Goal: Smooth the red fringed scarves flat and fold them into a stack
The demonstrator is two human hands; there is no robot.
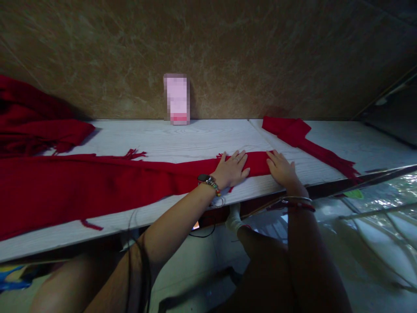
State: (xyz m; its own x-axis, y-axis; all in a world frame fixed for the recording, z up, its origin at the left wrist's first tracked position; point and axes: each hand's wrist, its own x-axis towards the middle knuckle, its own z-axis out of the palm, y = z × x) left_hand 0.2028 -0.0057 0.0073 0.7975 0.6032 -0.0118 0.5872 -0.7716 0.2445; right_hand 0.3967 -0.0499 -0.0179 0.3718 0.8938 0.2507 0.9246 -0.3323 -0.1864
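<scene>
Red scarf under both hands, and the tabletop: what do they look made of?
Red scarf: soft knit or woven cloth, possibly wool or acrylic; it looks matte, lies limp and flat, and has a tasselled fringe. Tabletop: pale wood or wood-look laminate, with grey-white grain lines and a smooth, low sheen. The picture cannot settle which.

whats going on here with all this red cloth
A person is at a white table with both bare hands down. The left hand lies flat and open on a long red scarf stretched across the table. The right hand rests open at that scarf's end. A second red scarf lies further right and a heap of red cloth sits at the far left. A pink box stands against the wall.
</scene>
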